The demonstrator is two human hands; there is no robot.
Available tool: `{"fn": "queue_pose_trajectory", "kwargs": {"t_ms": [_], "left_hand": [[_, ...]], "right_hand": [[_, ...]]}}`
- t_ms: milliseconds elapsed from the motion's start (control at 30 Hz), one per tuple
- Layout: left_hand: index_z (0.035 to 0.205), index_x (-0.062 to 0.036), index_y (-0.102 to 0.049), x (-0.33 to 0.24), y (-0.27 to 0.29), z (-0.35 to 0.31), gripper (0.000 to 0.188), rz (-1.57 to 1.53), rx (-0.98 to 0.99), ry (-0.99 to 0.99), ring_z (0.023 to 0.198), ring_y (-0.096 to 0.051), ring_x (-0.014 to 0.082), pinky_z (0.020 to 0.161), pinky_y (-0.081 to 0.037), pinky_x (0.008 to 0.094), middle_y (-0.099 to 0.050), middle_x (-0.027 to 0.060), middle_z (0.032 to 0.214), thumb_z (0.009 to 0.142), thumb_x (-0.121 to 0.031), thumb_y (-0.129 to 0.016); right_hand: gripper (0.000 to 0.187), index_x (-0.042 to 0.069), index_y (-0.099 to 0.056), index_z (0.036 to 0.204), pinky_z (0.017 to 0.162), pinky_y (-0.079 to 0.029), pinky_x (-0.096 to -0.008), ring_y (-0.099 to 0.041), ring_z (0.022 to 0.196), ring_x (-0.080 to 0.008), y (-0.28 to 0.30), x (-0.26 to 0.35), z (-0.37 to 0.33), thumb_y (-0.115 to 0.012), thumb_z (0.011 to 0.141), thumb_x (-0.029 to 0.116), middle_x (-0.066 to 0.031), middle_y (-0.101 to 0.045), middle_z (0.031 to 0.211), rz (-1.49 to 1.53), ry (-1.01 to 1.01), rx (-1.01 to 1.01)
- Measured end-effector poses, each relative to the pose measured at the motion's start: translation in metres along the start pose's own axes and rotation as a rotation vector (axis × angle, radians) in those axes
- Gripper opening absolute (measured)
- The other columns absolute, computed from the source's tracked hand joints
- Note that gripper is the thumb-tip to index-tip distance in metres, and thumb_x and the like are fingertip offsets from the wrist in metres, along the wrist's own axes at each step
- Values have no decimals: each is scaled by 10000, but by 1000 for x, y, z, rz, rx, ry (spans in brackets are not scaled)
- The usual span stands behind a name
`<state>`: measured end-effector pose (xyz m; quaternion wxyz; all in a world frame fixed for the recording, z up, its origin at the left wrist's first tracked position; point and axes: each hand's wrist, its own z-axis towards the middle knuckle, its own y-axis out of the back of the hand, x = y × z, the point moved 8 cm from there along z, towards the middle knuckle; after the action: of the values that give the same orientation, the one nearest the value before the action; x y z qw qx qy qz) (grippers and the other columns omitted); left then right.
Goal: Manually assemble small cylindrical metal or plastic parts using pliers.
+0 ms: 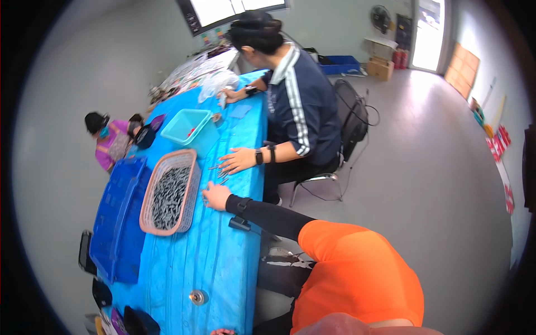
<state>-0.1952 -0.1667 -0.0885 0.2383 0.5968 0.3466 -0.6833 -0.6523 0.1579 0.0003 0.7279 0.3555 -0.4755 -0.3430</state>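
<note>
My right hand (216,196), at the end of a black sleeve, lies on the blue table cover beside a pink plastic basket (197,174). Its fingers look apart, and I see nothing held in them. The basket holds many small, dark grey, elongated pieces (170,198). Several thin pieces (223,177) lie loose between my right hand and a co-worker's hand (239,160). Only a sliver of my left hand (224,331) shows at the lower edge; its fingers are cut off from view.
A turquoise bin (187,127) stands beyond the basket, and a large blue crate (114,218) lies along the far side. A small round metal tin (197,297) sits nearer. The co-worker (301,106) sits on my right; another person (114,137) is across the table.
</note>
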Motion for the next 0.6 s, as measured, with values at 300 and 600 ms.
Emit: {"fn": "queue_pose_trajectory", "kwargs": {"t_ms": [300, 600], "left_hand": [[844, 0, -500, 53, -93, 51, 150, 120, 367, 4, 689, -486, 180, 654, -392, 327, -517, 92, 758, 835, -102, -610], [849, -3, -502, 22, -164, 23, 148, 106, 484, 83, 683, -484, 176, 640, -386, 318, -518, 90, 757, 837, -104, -610]], "right_hand": [[114, 10, -598, 862, 662, -524, -428, -637, 804, -325, 6, -7, -19, -578, 760, 55, -167, -600, 862, -2, 59, 2], [98, 52, -612, 905, 719, -479, -458, -610, 818, -358, 29, -20, -57, -568, 825, 87, -164, -621, 844, 438, 26, -227]]}}
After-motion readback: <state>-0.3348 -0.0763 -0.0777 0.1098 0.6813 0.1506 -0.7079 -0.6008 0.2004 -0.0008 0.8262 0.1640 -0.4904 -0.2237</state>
